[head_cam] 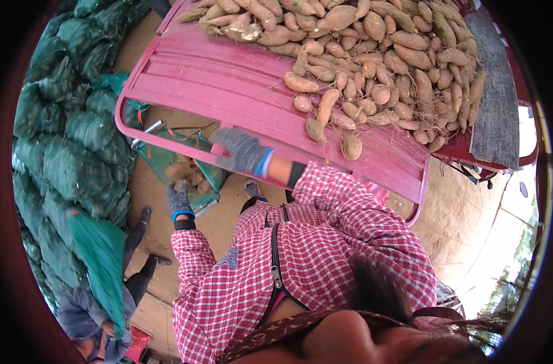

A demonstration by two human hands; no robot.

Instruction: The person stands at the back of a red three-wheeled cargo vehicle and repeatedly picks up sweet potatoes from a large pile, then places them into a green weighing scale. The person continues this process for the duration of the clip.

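Note:
My left hand, in a grey knit glove, is at the near left rim of a green mesh bag stretched open on a metal frame. A sweet potato shows just beyond its fingertips, over other sweet potatoes in the bag; whether the fingers touch it I cannot tell. My right hand, gloved too and blurred, is over the near edge of a pink metal truck bed panel, fingers spread, with nothing seen in it. A large pile of sweet potatoes lies on the panel, to the far right.
Filled green mesh sacks are stacked along the left. At lower left a co-worker bends, holding a long green mesh bag. A weathered wooden board borders the pile at right. The panel's railing stands between me and the pile.

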